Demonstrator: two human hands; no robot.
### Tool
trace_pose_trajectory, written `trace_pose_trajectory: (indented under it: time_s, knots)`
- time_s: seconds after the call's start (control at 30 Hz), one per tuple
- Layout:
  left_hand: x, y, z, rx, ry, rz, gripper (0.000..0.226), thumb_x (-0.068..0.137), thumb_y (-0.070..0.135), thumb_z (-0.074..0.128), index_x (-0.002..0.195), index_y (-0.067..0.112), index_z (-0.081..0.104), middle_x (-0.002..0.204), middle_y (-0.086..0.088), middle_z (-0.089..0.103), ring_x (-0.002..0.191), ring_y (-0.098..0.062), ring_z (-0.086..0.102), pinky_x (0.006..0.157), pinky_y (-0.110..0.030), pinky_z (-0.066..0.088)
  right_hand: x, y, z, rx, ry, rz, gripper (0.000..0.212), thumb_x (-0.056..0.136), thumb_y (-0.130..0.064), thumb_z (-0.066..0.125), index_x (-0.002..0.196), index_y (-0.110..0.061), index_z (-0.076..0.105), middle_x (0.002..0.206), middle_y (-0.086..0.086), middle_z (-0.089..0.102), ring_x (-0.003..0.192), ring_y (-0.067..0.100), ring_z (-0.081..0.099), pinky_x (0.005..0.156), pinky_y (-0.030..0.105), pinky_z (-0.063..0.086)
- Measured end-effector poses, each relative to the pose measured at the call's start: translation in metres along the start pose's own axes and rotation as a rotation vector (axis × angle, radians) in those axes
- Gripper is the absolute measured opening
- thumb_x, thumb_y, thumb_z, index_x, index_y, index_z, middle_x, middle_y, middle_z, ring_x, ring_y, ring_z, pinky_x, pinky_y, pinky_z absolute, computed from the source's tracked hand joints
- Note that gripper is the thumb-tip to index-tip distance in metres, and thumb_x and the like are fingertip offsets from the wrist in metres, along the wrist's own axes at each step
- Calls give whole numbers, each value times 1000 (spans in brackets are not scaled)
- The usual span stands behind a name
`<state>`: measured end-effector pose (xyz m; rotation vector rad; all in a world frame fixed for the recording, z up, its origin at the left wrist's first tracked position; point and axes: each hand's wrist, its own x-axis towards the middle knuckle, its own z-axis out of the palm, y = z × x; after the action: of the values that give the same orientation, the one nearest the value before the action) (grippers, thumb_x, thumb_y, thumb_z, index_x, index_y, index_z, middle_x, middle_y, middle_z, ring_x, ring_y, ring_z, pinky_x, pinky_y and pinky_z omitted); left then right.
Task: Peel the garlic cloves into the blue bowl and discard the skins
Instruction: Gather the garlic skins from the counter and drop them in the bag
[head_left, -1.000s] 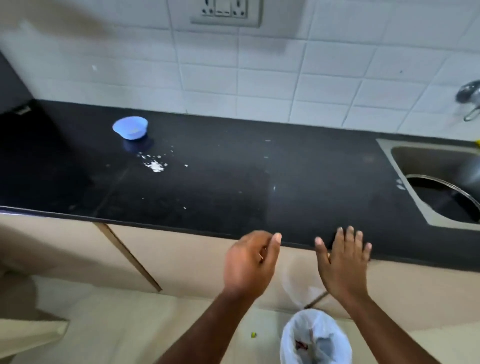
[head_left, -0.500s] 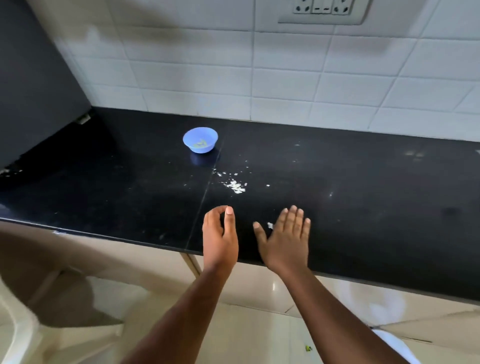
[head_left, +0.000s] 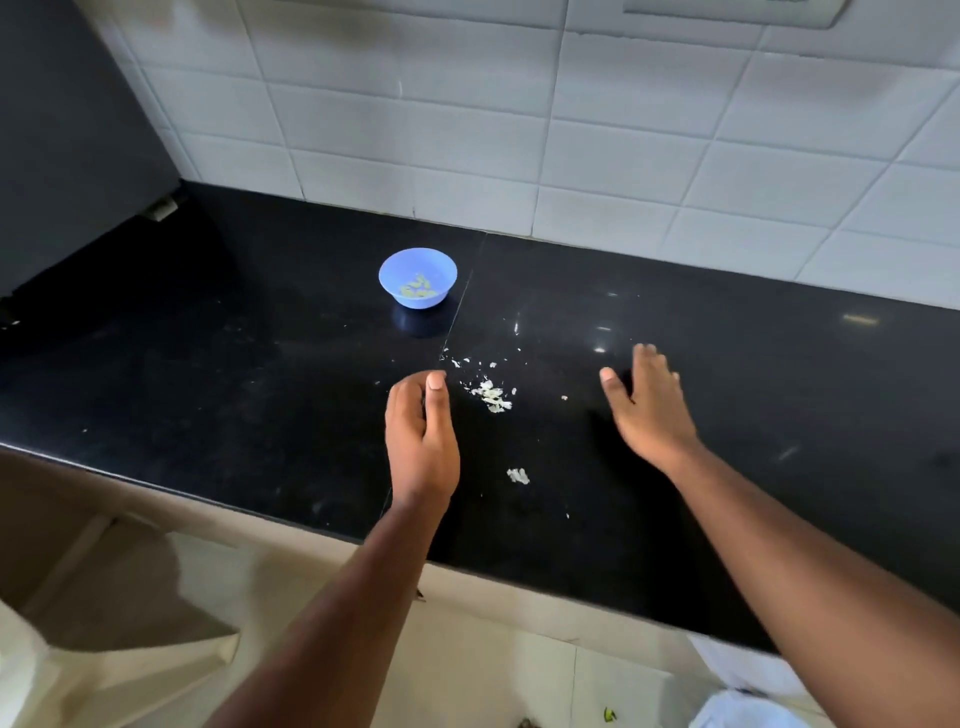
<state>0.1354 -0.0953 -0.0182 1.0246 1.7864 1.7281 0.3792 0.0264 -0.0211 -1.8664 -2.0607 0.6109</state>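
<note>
A small blue bowl (head_left: 417, 277) with pale peeled garlic cloves inside stands on the black counter (head_left: 260, 374), towards the back. White garlic skin scraps (head_left: 491, 394) lie scattered in front of it, and one more scrap (head_left: 518, 475) lies nearer the front edge. My left hand (head_left: 422, 441) hovers just left of the scraps with fingers curled and thumb up; nothing shows in it. My right hand (head_left: 649, 410) is to the right of the scraps, fingers spread over the counter, holding nothing.
A white tiled wall (head_left: 571, 130) backs the counter and a dark panel (head_left: 67, 130) rises at the left. A bin with a white liner (head_left: 737, 712) shows at the bottom right on the floor. Cream cabinet fronts sit below the counter edge.
The view has swung left from the sink and bin towards the bowl. Both hands have moved forward over the counter and spread apart on either side of the skin scraps.
</note>
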Motion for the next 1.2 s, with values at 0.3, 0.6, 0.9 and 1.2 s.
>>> trace_pose_trajectory:
  time_s: [0.3,0.6,0.9,1.2]
  knots:
    - [55,-20,-11,86,86,-55,62,98,67,36,121,19,70,119,9,65,111,7,56,93,-4,36,7,-100,61,-356,-228,-400,95,98,-74,-1,165,-6,-6,174,9,-9,160,21,-16,130,41,-8]
    - [87,-26,6,105,53,17,41,105,55,43,114,22,64,113,9,65,108,-2,60,94,-18,45,56,-99,32,79,-211,-425,71,110,-53,29,166,-11,14,172,-1,7,156,2,-4,124,19,-9]
    - [85,-29,5,80,21,40,57,103,58,42,128,12,65,123,2,68,119,-14,63,100,-28,48,55,-123,68,-413,-322,-695,96,93,-73,-14,167,-13,-2,175,2,-8,159,13,-17,130,34,-10]
    - [141,-38,-44,348,-44,256,57,108,47,41,136,2,62,145,-14,60,145,-30,47,122,-36,33,-18,-100,55,307,-519,-575,58,110,-43,29,163,-18,30,170,-10,26,158,2,15,131,32,9]
